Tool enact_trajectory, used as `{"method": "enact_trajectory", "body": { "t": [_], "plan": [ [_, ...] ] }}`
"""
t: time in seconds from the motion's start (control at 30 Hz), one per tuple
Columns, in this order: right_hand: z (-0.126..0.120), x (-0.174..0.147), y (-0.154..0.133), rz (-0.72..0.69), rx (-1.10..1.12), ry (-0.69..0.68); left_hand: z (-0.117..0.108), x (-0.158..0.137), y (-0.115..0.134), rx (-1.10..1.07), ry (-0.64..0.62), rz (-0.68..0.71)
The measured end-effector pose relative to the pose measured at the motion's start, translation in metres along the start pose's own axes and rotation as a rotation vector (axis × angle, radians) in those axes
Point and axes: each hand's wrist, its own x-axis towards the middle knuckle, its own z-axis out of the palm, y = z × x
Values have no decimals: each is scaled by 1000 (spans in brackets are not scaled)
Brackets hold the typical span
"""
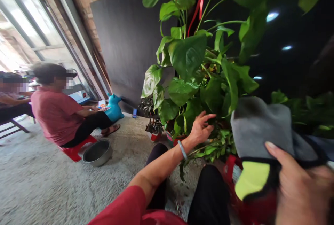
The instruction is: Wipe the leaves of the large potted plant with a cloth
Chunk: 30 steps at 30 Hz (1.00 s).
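My left hand (202, 127), with a pale bangle (182, 150) at the wrist, reaches in among the lower leaves of a tall leafy potted plant (188, 56). Its fingers are stretched out and apart, and nothing shows in them. At the right, my right hand (300, 179) grips a cloth (263, 127), grey on one side and yellow-green on the other with a dark edge. The thumb presses on the grey side. The cloth hangs just right of the plant, in front of some leaves. Most of the plant's pot is hidden behind foliage and my arm.
Left, a person in a pink shirt (58, 113) sits on a red stool (78, 148) beside a grey basin (97, 152). A blue animal toy (114, 108), a phone (134, 113) and a small potted plant (154, 129) stand near the dark board (127, 40). Red ribbons (199, 4) hang above.
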Motion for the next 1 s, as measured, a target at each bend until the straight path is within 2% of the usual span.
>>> {"method": "enact_trajectory", "body": {
  "t": [0.07, 0.17, 0.23, 0.3, 0.4, 0.47, 0.53, 0.63, 0.73, 0.8, 0.87, 1.0],
  "plan": [
    [26, 9, 0, 31, 83, -29, 3, 26, 3, -9, 56, 4],
    [44, 19, 20, 78, 52, -233, -5, 41, -1, -21, 48, -12],
    [38, 20, 35, 118, -91, -234, -14, 37, -6, -19, 35, -49],
    [27, 20, 38, 133, -147, -106, -21, 30, -10, -15, 37, -77],
    [29, 19, 17, 8, -90, 24, -21, 22, -9, -11, 32, -59],
    [46, 22, 3, -128, -66, -44, -18, 18, -4, -17, 27, -22],
    [68, 26, 4, -176, -62, -159, -18, 15, 4, -37, 44, 11],
    [83, 27, 40, -24, -128, -237, -30, 7, 19, -113, 116, -19],
    [70, 20, 88, 159, -154, -226, -47, 2, 38, -313, 156, -87],
    [56, 12, 106, 214, -116, -210, -50, 1, 55, -514, 129, -126],
    [42, 2, 108, 218, -72, -202, -43, 2, 71, -704, 53, -148],
    [7, -17, 84, 277, -157, -180, -14, 10, 91, -908, -98, -188]
  ]
}}
